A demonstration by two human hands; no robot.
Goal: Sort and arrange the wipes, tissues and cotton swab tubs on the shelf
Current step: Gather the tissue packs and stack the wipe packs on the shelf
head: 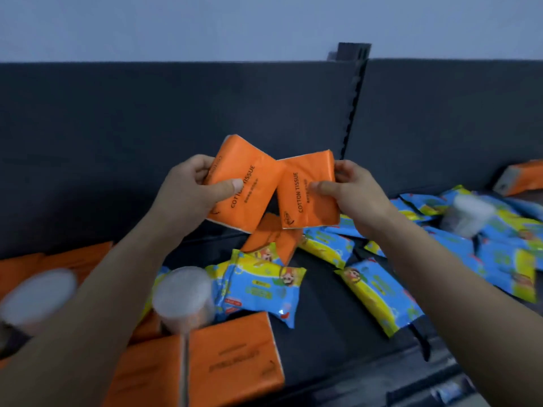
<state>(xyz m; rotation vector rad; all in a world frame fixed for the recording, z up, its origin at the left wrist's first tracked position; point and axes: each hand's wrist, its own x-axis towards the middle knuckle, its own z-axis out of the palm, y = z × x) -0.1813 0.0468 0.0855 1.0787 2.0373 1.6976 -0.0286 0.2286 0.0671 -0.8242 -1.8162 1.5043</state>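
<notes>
I hold two orange "COTTON TISSUE" packs up over the dark shelf. My left hand grips the left tissue pack, thumb across its front. My right hand grips the right tissue pack the same way. The two packs touch at their inner edges. Beneath them another orange pack lies tilted on the shelf. Blue-and-yellow wipes packs lie scattered below and to the right. Clear cotton swab tubs stand at lower left, far left and at right.
More orange tissue packs lie flat at lower left and along the left, one at far right. A dark back panel with a slotted upright rises behind the shelf. The shelf's front edge runs at lower right.
</notes>
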